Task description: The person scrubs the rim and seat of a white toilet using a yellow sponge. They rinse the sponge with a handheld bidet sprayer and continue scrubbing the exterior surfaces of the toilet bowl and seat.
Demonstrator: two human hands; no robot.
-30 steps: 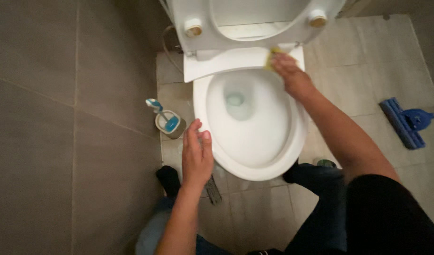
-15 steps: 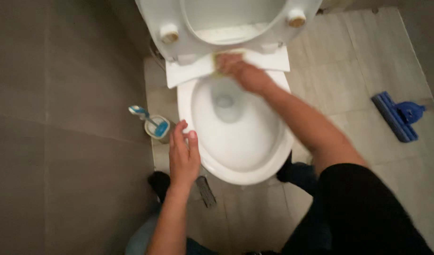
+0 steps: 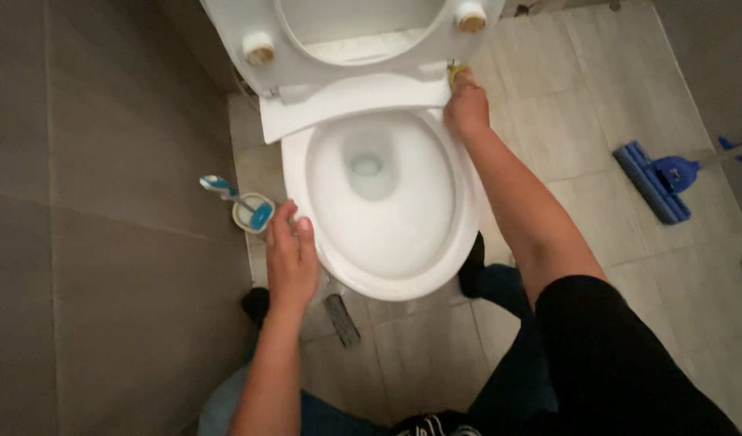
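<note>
A small bathroom with grey wall tiles [image 3: 104,242] on the left and a pale tiled floor [image 3: 565,97] on the right fills the view from above. The white toilet bowl [image 3: 468,218] sits in the middle, its long axis running from 12 to 6 o'clock, with the narrow front end pointing toward 6 o'clock and the person's legs. The seat and lid [image 3: 306,48] are raised at 12 o'clock, showing two round buffers on the underside.

The right hand [image 3: 468,109] reaches to the rear right corner of the bowl, at about 1 o'clock from the bowl's centre. Its fingers are curled down over a yellow sponge [image 3: 456,73], of which only a small edge shows beyond the fingertips, pressed against the flat white ledge behind the bowl, just beside the hinge. Which way the sponge's long side runs cannot be told, as the hand covers most of it.

The left hand [image 3: 290,258] rests at the bowl's outer rim at about 8 o'clock, fingers loosely extended and together, holding nothing.

A blue and white toilet brush [image 3: 226,190] stands tilted in its holder [image 3: 254,211] at 9 o'clock from the bowl, handle leaning toward 10 o'clock. A blue flat mop head [image 3: 653,182] lies on the floor at 3 o'clock, well apart.
</note>
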